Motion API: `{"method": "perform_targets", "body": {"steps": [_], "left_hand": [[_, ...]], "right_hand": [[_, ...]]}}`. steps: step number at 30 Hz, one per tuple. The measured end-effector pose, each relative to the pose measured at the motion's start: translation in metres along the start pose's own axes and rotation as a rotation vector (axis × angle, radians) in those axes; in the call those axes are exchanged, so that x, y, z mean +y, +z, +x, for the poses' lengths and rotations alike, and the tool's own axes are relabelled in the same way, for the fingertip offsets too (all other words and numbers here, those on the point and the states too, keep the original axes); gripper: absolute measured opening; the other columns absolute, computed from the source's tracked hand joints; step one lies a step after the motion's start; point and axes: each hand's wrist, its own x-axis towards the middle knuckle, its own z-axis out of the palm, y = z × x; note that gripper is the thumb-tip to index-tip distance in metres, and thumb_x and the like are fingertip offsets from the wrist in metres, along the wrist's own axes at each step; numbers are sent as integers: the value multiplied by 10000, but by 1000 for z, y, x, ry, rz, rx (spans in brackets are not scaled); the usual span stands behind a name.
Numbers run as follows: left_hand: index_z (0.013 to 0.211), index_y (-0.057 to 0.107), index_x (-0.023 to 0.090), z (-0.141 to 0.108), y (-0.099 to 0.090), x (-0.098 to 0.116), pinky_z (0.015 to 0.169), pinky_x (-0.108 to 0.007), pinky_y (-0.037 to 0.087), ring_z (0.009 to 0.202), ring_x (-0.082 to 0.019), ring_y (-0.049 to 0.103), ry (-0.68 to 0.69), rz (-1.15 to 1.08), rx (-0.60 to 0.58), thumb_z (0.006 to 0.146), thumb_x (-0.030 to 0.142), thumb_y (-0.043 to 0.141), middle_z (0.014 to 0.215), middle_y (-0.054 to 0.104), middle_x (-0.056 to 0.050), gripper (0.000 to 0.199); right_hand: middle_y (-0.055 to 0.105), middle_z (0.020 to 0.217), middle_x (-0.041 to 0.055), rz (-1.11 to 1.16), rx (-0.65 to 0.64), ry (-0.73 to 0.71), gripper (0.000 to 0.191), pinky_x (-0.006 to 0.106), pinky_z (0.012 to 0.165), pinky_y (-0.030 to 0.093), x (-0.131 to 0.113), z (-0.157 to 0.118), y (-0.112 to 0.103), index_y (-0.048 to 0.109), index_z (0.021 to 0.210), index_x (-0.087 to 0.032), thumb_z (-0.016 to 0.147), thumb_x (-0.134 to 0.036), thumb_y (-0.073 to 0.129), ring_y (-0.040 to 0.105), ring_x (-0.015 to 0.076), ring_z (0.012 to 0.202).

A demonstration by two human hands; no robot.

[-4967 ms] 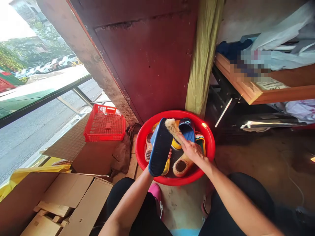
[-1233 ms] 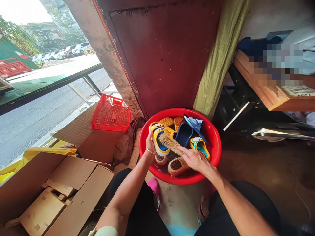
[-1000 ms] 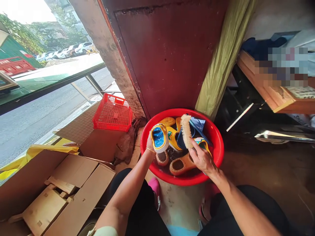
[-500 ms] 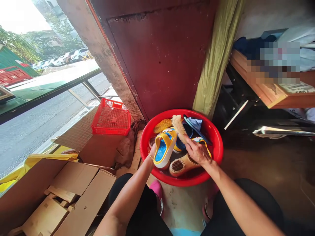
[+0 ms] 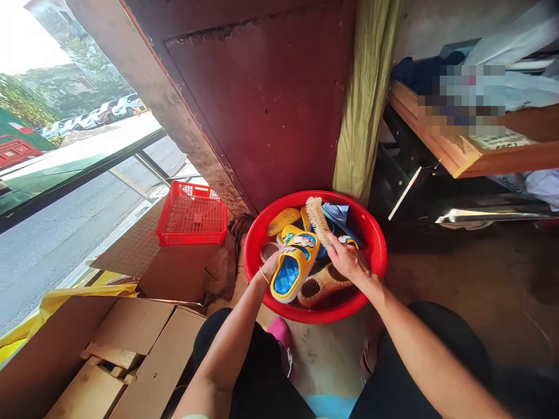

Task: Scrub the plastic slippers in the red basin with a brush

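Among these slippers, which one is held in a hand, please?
The yellow slipper with the blue insole: the left hand holds it, while the other slippers lie in the red tub.

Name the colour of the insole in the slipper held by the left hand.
The insole is blue, shown in the head view.
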Motion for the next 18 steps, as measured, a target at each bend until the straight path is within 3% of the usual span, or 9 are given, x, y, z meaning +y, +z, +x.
{"method": "perform_targets", "body": {"steps": [4,8,9,11,14,16,18], "left_hand": [[993,744,180,7,0,-9,1028,-440,477,1101,-311,665,8,182,117,759,485,781,942,760,-94,385],[984,737,236,4,-2,-10,1080,-452,414,1223,-350,603,185,466,428,735,482,796,981,755,-97,354],[1024,728,238,2,0,-11,1086,-459,405,1233,-352,598,220,480,449,743,499,785,1013,749,-106,387],[1150,691,234,-1,6,-17,1101,-480,388,1274,-360,570,259,500,338,729,532,786,1137,723,-130,524],[1362,567,206,-5,16,-38,1182,-526,275,1423,-403,405,296,759,96,558,515,901,1452,539,-187,924],[1466,452,184,-5,20,-52,1205,-562,216,1466,-427,321,292,969,48,490,504,931,1560,394,-216,1134],[1514,371,176,-1,20,-61,1197,-575,234,1466,-421,321,281,1053,19,524,510,913,1574,359,-228,1176]], "right_hand": [[757,1145,112,-53,-144,32,611,329,768,537,6,-7,5,324,1592,-291,992,-358,421,728,263,913],[765,1084,106,-134,-290,80,586,331,800,522,20,-9,18,432,1539,-304,956,-243,428,730,245,929],[766,1071,111,-138,-310,86,578,333,809,517,22,-8,22,460,1522,-301,951,-220,425,730,244,931],[765,1065,128,-142,-332,102,580,341,815,512,25,-6,31,472,1514,-290,944,-198,429,730,249,930],[755,1082,160,-135,-321,115,585,370,837,508,25,-4,47,473,1512,-247,931,-184,448,723,275,968],[751,1074,182,-118,-305,108,561,391,855,506,25,-4,56,507,1483,-205,929,-163,433,716,292,996],[756,1032,196,-82,-282,76,552,399,847,511,25,-4,61,504,1479,-163,936,-150,410,719,294,975]]}}
